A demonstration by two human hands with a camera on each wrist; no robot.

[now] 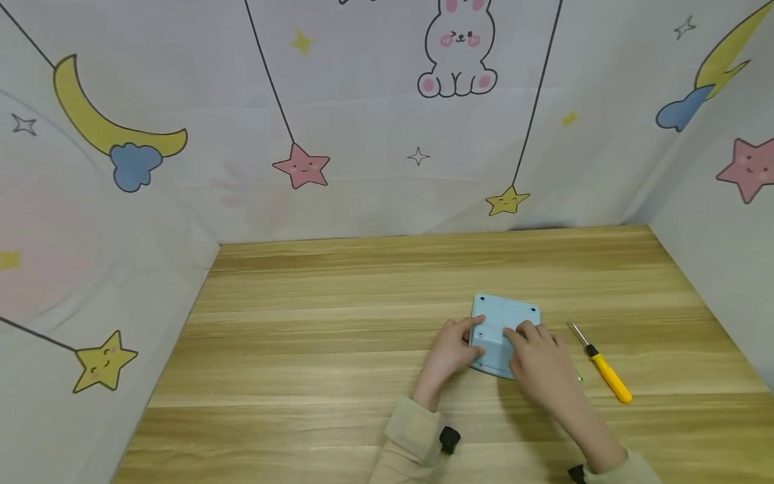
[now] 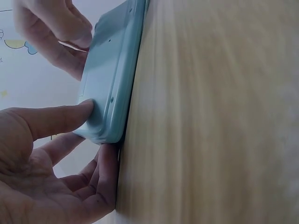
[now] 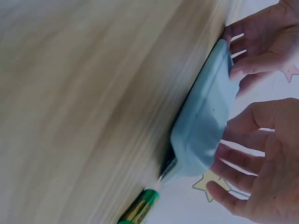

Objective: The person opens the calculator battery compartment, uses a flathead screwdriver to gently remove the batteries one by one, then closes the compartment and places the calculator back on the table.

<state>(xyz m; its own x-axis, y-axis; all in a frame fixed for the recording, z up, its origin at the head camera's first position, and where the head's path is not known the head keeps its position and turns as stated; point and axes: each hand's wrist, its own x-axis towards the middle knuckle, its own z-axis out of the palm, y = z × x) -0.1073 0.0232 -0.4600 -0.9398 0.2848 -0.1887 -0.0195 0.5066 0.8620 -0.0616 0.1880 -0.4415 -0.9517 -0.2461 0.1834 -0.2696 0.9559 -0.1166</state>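
Note:
A light blue calculator (image 1: pixel 510 312) lies face down on the table, small dark feet at its far corners. My left hand (image 1: pixel 450 349) holds its left edge. The left thumb rests on the back, and the fingers reach around the edge, as the left wrist view shows. My right hand (image 1: pixel 541 356) is over the right part of the back. Its fingertips touch the surface near the middle, fingers loosely bent in the right wrist view. A green and gold battery (image 3: pixel 140 206) lies close beside the calculator; the right hand mostly hides it in the head view.
A screwdriver (image 1: pixel 605 368) with a yellow handle lies right of the right hand, tip pointing away. The wooden table (image 1: pixel 314 336) ends at a white cloth backdrop (image 1: pixel 363 208) with printed stars, moons and a rabbit.

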